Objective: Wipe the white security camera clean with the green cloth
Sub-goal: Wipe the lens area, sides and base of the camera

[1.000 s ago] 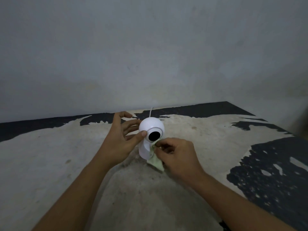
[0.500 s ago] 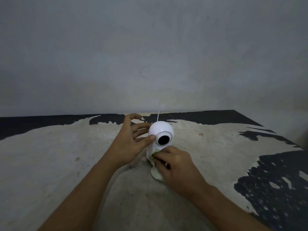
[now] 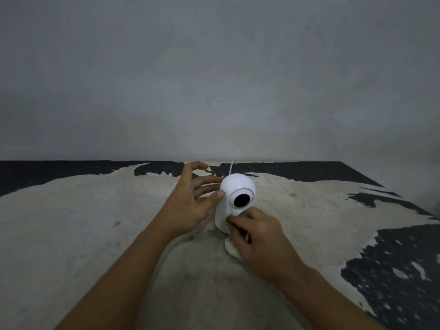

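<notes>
The white security camera (image 3: 234,186) stands upright on the worn table, its round head with a black lens facing me. My left hand (image 3: 190,206) steadies the head from the left, thumb and fingertips touching it. My right hand (image 3: 257,236) pinches the pale green cloth (image 3: 232,248) and presses it against the camera's body just below the lens. Most of the cloth is hidden under my fingers; a fold hangs down to the tabletop. A thin white cable (image 3: 231,166) rises behind the camera.
The table (image 3: 95,222) has a beige worn top with black patches at the back and right. A plain grey wall (image 3: 214,79) stands right behind it. The table's right edge runs diagonally at the far right.
My right hand has pressed the cloth closer onto the camera's lower body, covering more of the cloth. The view has tilted up a little. My left hand keeps its hold.
</notes>
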`<state>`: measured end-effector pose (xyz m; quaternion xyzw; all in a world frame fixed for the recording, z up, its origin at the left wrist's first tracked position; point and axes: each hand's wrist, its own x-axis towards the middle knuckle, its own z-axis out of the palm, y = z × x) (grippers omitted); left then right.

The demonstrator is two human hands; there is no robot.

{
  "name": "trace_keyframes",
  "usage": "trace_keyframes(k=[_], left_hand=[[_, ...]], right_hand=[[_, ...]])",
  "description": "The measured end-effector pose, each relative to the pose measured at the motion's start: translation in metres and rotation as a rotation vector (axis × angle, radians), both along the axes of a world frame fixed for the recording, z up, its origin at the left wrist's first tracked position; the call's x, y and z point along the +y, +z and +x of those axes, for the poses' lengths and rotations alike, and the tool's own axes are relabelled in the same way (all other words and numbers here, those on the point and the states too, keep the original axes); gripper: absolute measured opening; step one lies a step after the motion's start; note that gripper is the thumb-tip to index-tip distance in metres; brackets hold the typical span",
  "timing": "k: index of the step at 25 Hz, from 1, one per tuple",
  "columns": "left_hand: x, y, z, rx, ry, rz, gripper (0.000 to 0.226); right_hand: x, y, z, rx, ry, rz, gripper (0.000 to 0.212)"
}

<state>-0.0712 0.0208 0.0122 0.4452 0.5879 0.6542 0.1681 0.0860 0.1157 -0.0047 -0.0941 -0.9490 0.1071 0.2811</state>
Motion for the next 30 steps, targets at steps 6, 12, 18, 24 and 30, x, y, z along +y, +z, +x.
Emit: trace_keyframes(k=[6, 12, 18, 24, 30], left_hand=[[-0.001, -0.001, -0.002, 0.055, 0.024, -0.032, 0.039], [0.002, -0.001, -0.001, -0.016, 0.030, -0.001, 0.040], [-0.002, 0.002, 0.002, 0.028, 0.080, -0.015, 0.042], [-0.009, 0.050, 0.023, 0.136, 0.196, 0.140, 0.024], [-0.007, 0.072, 0.077, 0.485, 0.014, -0.320, 0.034]], right_hand=[[0.000, 0.036, -0.011, 0.249, -0.051, 0.126, 0.023], [-0.025, 0.008, -0.025, -0.013, -0.222, 0.426, 0.028], [-0.016, -0.007, -0.008, -0.177, -0.167, 0.402, 0.016], [0.018, 0.033, 0.031, 0.262, -0.076, -0.426, 0.017], [0.026, 0.050, 0.060, 0.442, 0.119, -1.084, 0.042]])
